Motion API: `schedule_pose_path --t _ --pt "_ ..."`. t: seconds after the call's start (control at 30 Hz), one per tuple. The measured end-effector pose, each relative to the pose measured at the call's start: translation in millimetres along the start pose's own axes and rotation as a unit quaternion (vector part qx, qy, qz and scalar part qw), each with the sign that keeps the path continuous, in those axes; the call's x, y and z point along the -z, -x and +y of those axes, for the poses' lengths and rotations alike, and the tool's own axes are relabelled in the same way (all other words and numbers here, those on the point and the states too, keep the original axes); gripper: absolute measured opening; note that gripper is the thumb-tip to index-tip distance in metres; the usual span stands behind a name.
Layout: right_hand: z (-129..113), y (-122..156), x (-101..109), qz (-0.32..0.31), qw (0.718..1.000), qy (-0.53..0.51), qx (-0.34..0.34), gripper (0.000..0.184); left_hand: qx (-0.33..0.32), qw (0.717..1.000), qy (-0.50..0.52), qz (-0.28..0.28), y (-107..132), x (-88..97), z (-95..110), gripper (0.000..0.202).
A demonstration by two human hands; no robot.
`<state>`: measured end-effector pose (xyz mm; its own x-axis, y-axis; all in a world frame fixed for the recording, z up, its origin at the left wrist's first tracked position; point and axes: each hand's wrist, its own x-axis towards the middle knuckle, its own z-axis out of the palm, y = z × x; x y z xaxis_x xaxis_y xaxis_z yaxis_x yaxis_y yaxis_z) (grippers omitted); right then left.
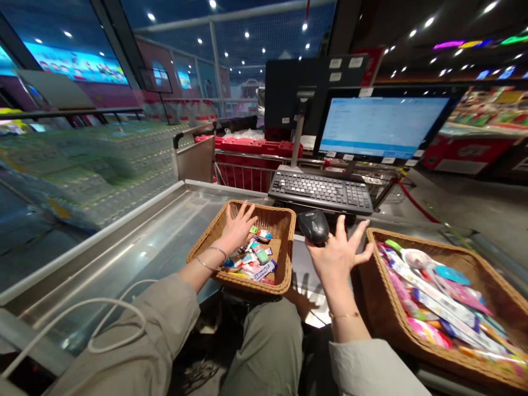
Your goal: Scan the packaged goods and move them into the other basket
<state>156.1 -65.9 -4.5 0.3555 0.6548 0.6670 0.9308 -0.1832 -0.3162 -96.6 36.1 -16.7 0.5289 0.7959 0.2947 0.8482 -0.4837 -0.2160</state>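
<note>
My left hand (240, 226) lies inside a wicker basket (284, 258), fingers spread flat over small colourful candy packets (256, 261); nothing shows in its grip. My right hand (338, 250) hovers between the two baskets with fingers spread wide and empty. It is just in front of a black barcode scanner (314, 225), close to it, touching or not I cannot tell. A second, larger wicker basket (371, 308) to the right holds long wrapped sweets and toothbrush-like packs (433, 300).
A black keyboard (320, 191) and a lit monitor (381, 126) stand behind the baskets. A steel checkout counter (136, 242) runs to the left. Red shopping baskets (256, 147) sit behind a metal rail. A white cable (94, 308) crosses my left sleeve.
</note>
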Motion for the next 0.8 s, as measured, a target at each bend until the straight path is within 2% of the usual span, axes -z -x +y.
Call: schedule_pose_path --t 0.17,0.3,0.5,0.6,0.8 --pt "-9.5 7.3 -12.5 -0.028 1.000 -0.007 0.013 0.037 -0.041 0.994 -0.021 -0.097 3.8 -16.9 -7.9 0.045" --pt "-9.6 14.4 -20.3 -0.042 0.999 -0.008 0.013 0.034 -0.088 0.989 -0.037 -0.117 5.7 -34.9 -6.2 0.033" --pt "-9.0 18.9 -25.1 -0.054 0.998 -0.011 0.009 0.032 -0.152 0.971 -0.057 -0.174 10.1 -60.5 10.4 0.033" --pt "-7.9 19.4 -26.0 -0.058 0.998 -0.011 0.009 0.033 -0.157 0.970 -0.065 -0.175 12.7 -64.2 17.3 0.032" --pt "-5.4 19.9 -26.1 -0.052 0.999 -0.015 0.003 0.032 -0.120 0.972 -0.076 -0.188 12.9 -53.9 23.8 0.053"
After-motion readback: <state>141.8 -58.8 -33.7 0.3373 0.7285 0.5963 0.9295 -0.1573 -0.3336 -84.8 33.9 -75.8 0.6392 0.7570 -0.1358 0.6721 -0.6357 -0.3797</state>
